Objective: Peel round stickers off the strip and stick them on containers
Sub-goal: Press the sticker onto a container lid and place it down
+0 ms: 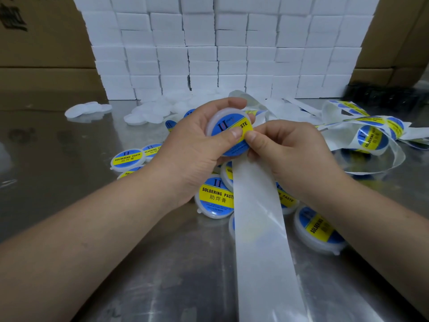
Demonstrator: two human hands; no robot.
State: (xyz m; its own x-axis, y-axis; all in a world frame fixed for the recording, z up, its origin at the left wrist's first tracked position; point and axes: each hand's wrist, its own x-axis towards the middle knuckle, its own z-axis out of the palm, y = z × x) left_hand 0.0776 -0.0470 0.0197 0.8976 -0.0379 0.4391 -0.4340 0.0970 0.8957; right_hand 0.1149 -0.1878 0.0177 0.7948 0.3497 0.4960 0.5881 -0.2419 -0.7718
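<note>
Blue round stickers (372,140) with yellow bands, white containers (127,159), pale translucent strip (260,228), shiny grey bench (69,159).

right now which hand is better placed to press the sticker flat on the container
Probably left. The left hand grips the container and its thumb lies on the sticker. The right hand pinches the sticker's edge, with the backing strip running down from under it.
</note>
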